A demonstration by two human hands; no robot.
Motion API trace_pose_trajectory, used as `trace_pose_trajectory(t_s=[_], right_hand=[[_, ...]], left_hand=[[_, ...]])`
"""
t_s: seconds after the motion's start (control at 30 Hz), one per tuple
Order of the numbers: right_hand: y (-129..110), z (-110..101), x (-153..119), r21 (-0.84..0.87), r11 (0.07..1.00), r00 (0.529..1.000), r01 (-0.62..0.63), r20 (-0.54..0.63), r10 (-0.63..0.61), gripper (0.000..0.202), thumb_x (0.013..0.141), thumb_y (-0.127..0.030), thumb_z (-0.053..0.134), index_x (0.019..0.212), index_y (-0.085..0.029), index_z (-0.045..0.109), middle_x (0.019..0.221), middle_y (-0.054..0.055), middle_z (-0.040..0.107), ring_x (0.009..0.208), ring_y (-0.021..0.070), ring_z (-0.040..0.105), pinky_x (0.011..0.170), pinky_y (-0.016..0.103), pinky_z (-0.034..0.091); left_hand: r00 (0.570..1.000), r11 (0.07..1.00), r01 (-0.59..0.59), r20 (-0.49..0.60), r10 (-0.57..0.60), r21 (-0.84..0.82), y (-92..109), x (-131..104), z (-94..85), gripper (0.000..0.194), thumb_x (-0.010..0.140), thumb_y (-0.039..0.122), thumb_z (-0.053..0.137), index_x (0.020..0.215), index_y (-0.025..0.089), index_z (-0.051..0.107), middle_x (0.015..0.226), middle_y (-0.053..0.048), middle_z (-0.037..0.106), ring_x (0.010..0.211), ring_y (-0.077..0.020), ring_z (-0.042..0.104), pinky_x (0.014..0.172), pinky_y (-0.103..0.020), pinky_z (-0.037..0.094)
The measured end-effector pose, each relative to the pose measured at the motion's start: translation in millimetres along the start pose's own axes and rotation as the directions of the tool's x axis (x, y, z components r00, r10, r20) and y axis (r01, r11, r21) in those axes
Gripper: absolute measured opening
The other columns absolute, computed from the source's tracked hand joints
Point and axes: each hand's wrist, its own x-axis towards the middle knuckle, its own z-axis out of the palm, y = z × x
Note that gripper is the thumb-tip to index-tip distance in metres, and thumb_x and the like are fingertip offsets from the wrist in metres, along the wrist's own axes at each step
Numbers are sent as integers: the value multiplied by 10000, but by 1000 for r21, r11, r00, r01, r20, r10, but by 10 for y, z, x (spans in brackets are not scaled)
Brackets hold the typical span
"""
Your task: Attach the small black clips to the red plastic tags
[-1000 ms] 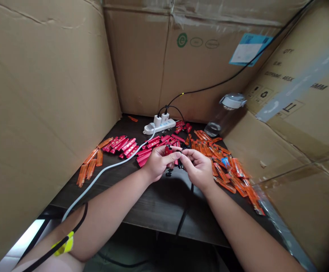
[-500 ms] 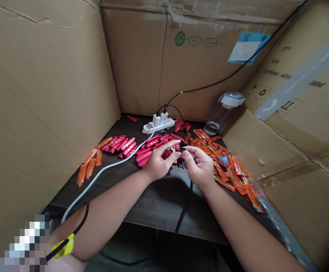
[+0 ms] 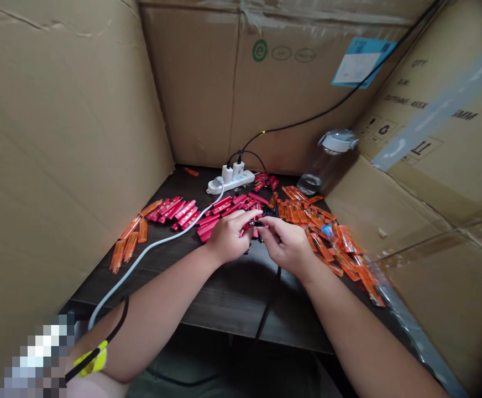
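Over the middle of the dark table, my left hand is closed around a red lighter, whose body is mostly hidden by the fingers. My right hand pinches a small black piece against the lighter's top end; its exact kind is too small to make out. Just behind the hands lies a heap of red lighter bodies, with small black parts partly hidden beneath the fingers. Orange translucent lighter bodies spread to the right of my right hand.
A white power strip with plugs stands at the back, its pale cable crossing the table's left side. A clear bottle stands back right. More orange pieces lie at left. Cardboard walls enclose the table; a black cable hangs down the front.
My hands have drawn together, and the right fingers with the black piece now meet the lighter's end. The left hand has turned, hiding more of the red body. The view has shifted slightly.
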Motion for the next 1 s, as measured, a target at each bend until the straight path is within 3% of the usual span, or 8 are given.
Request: trace_pose_trajectory(t_s=[0.27, 0.43, 0.67, 1.0], right_hand=[[-18, -36, 33, -35, 992, 992, 121, -40, -122, 181, 918, -238, 500, 1029, -152, 613, 679, 43, 666, 559, 139, 615, 556, 245, 498], [-32, -59, 63, -71, 972, 972, 222, -66, -227, 142, 901, -189, 538, 1021, -147, 600, 721, 48, 688, 543, 133, 615, 547, 241, 496], [-51, -62, 57, -5, 982, 981, 188, -51, -188, 153, 902, -192, 537, 1039, -164, 599, 780, 52, 706, 586, 134, 637, 565, 238, 506], [-44, -44, 56, 45, 986, 985, 161, -66, -158, 128, 892, -196, 553, 996, -150, 611, 742, 49, 685, 579, 130, 621, 567, 232, 487]], left_hand=[[1000, 999, -8, -7, 9, 31, -1, 4, -7, 400, 780, 95, 551, 1154, 199, 647, 1044, -92, 695, 937, -216, 659, 855, -345, 530], [999, 988, -53, -1, 54, 147, -17, 3, -20, 408, 777, 88, 542, 1160, 187, 643, 1046, -84, 697, 936, -207, 663, 840, -331, 542], [997, 959, -74, 40, 66, 275, -28, 5, -48, 433, 768, 88, 535, 1177, 187, 639, 1049, -82, 698, 947, -217, 668, 828, -332, 551], [997, 976, -71, 40, 64, 208, -10, 9, -42, 397, 783, 103, 543, 1163, 162, 641, 1083, -100, 694, 997, -228, 664, 881, -347, 542]])
